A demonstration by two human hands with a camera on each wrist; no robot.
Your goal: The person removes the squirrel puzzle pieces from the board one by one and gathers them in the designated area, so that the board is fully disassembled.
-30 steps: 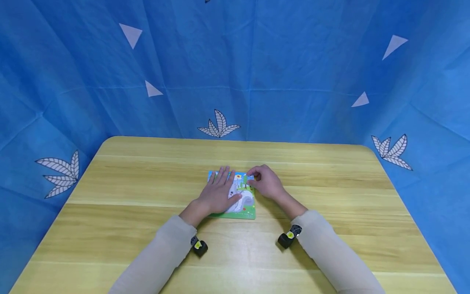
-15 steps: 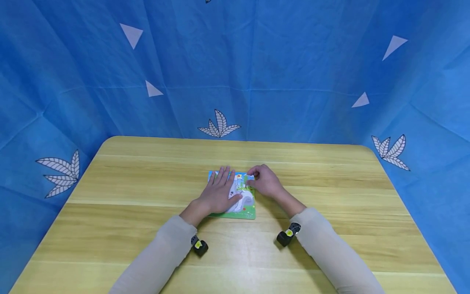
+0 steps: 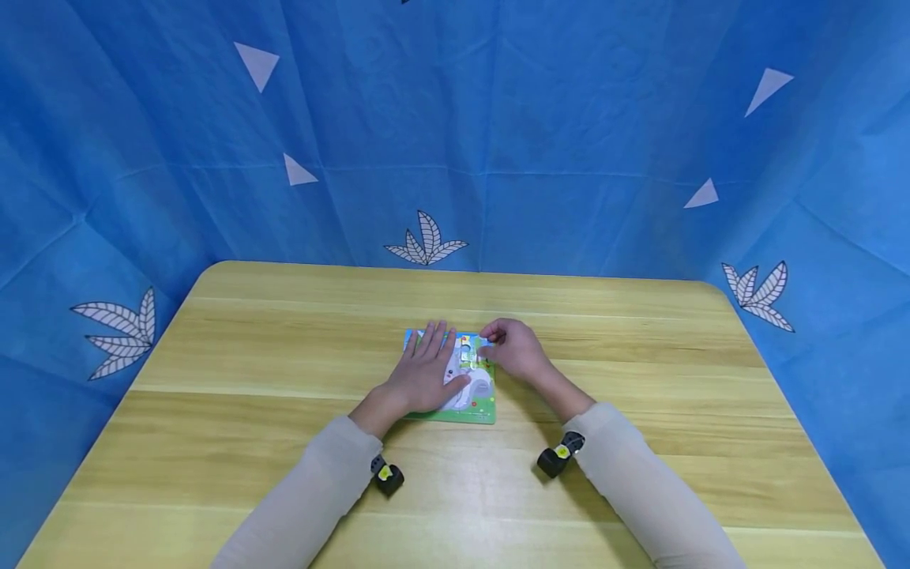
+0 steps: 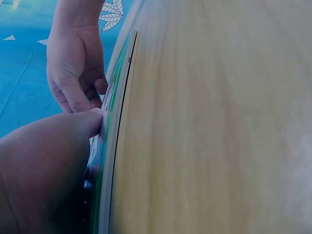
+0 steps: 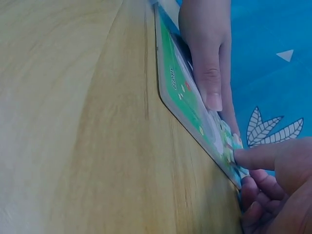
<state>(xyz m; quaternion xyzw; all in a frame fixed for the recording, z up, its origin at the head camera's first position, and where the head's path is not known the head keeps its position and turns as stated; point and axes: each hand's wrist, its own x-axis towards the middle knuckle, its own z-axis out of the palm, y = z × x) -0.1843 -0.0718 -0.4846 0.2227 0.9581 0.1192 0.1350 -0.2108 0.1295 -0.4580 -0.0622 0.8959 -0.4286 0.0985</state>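
A thin jigsaw puzzle board [image 3: 469, 416], with a grey-and-white cartoon animal on a green and blue scene, lies flat on the table. My left hand [image 3: 421, 379] rests on its left part, fingers spread and straight, thumb on the picture. At the board's upper right corner my right hand [image 3: 520, 352] pinches a puzzle piece [image 5: 228, 155] between thumb and curled fingers. That piece looks slightly raised from the picture in the right wrist view. Much of the board's left side is hidden under the left hand. The left wrist view shows the board's edge [image 4: 111, 141] low against the table.
The wood-grain table [image 3: 270, 332] extends around the board on all sides. A blue curtain [image 3: 540, 134] with white leaf and triangle prints hangs behind it. Each sleeved wrist carries a small black camera [image 3: 389, 479].
The piece by the right hand has shifted and tilted, and a gap now shows in the picture beside it. The right hand has barely moved; the left stays put.
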